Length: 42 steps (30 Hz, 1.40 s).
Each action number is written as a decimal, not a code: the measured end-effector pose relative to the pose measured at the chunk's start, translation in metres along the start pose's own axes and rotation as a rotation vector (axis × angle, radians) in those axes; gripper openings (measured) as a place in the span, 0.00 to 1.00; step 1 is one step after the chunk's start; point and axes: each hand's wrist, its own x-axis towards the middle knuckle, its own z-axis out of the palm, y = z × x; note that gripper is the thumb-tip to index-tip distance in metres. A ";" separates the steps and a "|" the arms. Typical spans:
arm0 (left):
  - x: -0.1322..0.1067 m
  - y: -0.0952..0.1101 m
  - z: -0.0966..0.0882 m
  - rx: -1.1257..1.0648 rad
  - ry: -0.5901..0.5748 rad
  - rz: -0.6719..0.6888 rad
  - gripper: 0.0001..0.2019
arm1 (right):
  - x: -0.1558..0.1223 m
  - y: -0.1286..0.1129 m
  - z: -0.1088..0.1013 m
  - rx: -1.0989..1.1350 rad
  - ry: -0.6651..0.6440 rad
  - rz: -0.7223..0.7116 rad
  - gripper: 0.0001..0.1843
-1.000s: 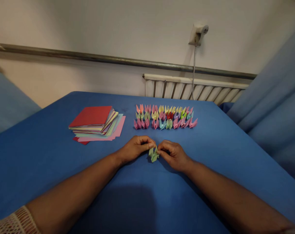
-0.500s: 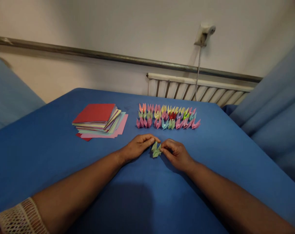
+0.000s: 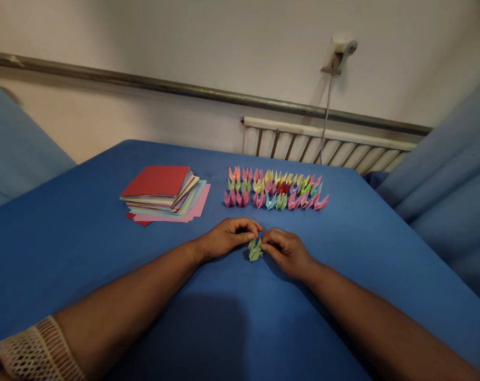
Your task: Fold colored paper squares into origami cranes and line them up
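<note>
A small light-green origami crane [image 3: 255, 252] is held low over the blue cloth, its folded points facing up. My right hand [image 3: 289, 251] pinches its right side between thumb and fingertips. On the upper left, the curled fingers and thumb of my left hand [image 3: 232, 235] close at a tip of the crane; the exact contact there is partly hidden. Beyond my hands stand several finished origami cranes [image 3: 282, 188] in three rows, in pink, yellow, green, red and blue.
A stack of coloured paper sheets [image 3: 158, 182], red on top, lies left of the cranes on the blue-covered table [image 3: 84, 222]. Behind are a metal rail [image 3: 208, 92], a white radiator [image 3: 303, 140] and a wall socket [image 3: 337, 55] with a cord. Blue curtains [image 3: 454, 174] hang at both sides.
The green crane sits slightly lower and has turned a little. My left fingers, stretched over it before, are now more curled. The view has shifted slightly.
</note>
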 end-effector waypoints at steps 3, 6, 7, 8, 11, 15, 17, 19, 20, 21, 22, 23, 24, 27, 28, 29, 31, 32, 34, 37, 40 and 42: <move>0.000 0.002 0.001 0.133 0.001 0.053 0.10 | 0.000 -0.002 0.000 -0.027 0.002 0.002 0.05; 0.000 0.004 0.001 0.220 -0.001 0.064 0.11 | 0.001 -0.004 -0.001 -0.056 0.020 0.015 0.06; 0.001 0.004 0.001 0.232 0.001 0.063 0.12 | 0.002 -0.005 -0.001 -0.064 0.026 0.019 0.06; 0.001 0.004 0.001 0.235 0.003 0.061 0.12 | 0.002 -0.005 -0.001 -0.072 0.033 0.020 0.06; 0.001 0.002 0.002 0.193 0.027 0.047 0.12 | 0.002 -0.003 -0.001 -0.088 0.059 0.030 0.06; 0.002 -0.002 0.003 0.113 0.106 0.032 0.12 | 0.002 0.003 0.001 -0.107 0.101 0.077 0.05; 0.002 -0.002 0.002 0.112 0.191 0.015 0.15 | 0.002 0.006 0.002 -0.124 0.131 0.110 0.06; 0.001 -0.001 0.001 0.164 0.277 0.027 0.13 | 0.002 0.008 0.003 -0.132 0.162 0.143 0.06; 0.001 0.000 0.001 0.204 0.307 0.047 0.11 | 0.002 0.009 0.003 -0.132 0.173 0.156 0.05; 0.000 0.002 0.001 0.247 0.323 0.073 0.09 | 0.003 0.010 0.004 -0.130 0.181 0.166 0.05; -0.001 0.004 0.002 0.289 0.324 0.096 0.08 | 0.003 0.010 0.004 -0.128 0.187 0.173 0.05; -0.002 0.005 0.002 0.326 0.314 0.111 0.07 | 0.003 0.010 0.004 -0.126 0.190 0.178 0.05; -0.003 0.006 0.003 0.358 0.295 0.115 0.07 | 0.003 0.010 0.004 -0.125 0.192 0.180 0.05; -0.003 0.007 0.006 0.429 0.236 0.112 0.05 | 0.004 0.008 0.004 -0.121 0.188 0.182 0.06; -0.003 0.007 0.007 0.444 0.231 0.112 0.03 | 0.004 0.007 0.004 -0.112 0.184 0.186 0.06; -0.003 0.006 0.008 0.455 0.233 0.111 0.03 | 0.004 0.007 0.004 -0.095 0.182 0.197 0.05; -0.003 0.007 0.008 0.470 0.265 0.104 0.03 | 0.004 0.007 0.005 -0.048 0.184 0.233 0.04; -0.005 0.008 0.007 0.478 0.289 0.098 0.03 | 0.004 0.007 0.004 -0.025 0.186 0.255 0.05; -0.011 0.015 -0.001 0.489 0.349 0.093 0.03 | 0.003 0.009 0.004 0.005 0.190 0.287 0.07; -0.023 0.029 -0.028 0.504 0.432 0.095 0.05 | 0.003 0.012 0.004 0.006 0.180 0.307 0.08; -0.027 0.040 -0.072 0.528 0.601 0.062 0.05 | 0.003 0.014 0.005 -0.025 0.144 0.321 0.08; -0.019 0.042 -0.102 0.495 0.746 -0.022 0.05 | 0.002 0.014 0.007 -0.036 0.102 0.322 0.08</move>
